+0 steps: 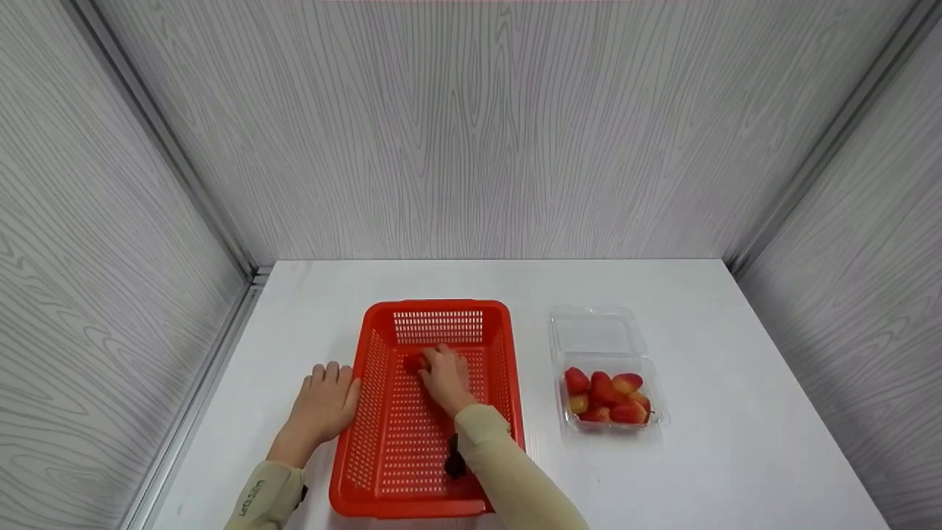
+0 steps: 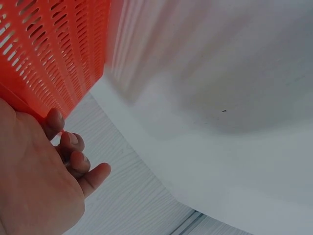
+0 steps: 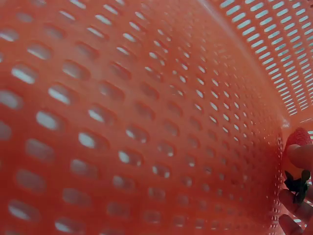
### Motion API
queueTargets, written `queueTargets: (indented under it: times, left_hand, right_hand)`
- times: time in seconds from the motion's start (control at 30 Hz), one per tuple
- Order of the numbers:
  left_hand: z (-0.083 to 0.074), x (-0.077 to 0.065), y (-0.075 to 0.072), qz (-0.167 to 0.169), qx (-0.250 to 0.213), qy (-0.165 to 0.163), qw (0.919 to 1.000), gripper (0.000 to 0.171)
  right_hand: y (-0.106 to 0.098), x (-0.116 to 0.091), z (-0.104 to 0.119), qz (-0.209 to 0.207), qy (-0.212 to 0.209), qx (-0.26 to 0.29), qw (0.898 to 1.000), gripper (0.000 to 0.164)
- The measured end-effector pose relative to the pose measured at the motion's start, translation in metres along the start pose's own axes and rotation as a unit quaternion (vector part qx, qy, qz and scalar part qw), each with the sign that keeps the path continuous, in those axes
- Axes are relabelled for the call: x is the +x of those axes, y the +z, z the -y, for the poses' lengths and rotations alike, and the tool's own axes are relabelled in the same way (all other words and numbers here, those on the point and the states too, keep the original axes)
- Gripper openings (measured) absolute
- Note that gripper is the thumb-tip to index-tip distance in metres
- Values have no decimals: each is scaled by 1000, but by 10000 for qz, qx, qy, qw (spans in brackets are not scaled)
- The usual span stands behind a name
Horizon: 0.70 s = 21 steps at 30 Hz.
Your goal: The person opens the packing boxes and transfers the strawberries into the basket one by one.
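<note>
Inside the red perforated basket [image 1: 412, 511], my right hand [image 1: 447, 379] pinches a strawberry [image 1: 414, 363] close over the basket floor, toward its far end. In the right wrist view the strawberry [image 3: 299, 137] shows a red tip, an orange-yellow part and green leaves, with the thumb lying across it. My left hand [image 1: 322, 403] rests at the outside of the basket's left wall, its thumb side against the rim. From the left wrist view, the left hand's [image 2: 44, 171] fingers hang loosely bent beside the perforated wall and hold nothing.
Right of the basket lies a clear plastic clamshell box [image 1: 600, 335], lid folded back, with several red and yellow fruits [image 1: 607, 397] in its near half. The white table [image 1: 721, 434] is bounded by grey wood-grain panels [image 1: 471, 132] at the back and sides.
</note>
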State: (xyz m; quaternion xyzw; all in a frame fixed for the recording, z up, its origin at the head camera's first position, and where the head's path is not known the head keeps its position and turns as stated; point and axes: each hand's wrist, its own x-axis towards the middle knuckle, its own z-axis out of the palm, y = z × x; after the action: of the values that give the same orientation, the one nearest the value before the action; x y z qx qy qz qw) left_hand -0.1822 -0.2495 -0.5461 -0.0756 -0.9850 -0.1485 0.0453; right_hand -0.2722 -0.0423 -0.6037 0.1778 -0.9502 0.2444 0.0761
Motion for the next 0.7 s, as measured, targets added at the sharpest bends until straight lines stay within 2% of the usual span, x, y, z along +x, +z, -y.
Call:
queueTargets:
  times: [0.2,0.5,0.67,0.7]
  left_hand:
    - [-1,-2,1,5,-6,-29,10000,19]
    - [0,0,-2,141,-138,-65,9998,21]
    - [0,1,-3,179,-140,-2,9997,20]
    - [0,1,-3,180,-126,13,9998,20]
  right_hand:
    - [-3,-1,1,342,-71,42,9994,39]
    - [-6,0,2,296,-6,177,9994,39]
    - [-8,2,4,391,-23,214,9990,9]
    - [-9,3,4,416,-31,273,9988,10]
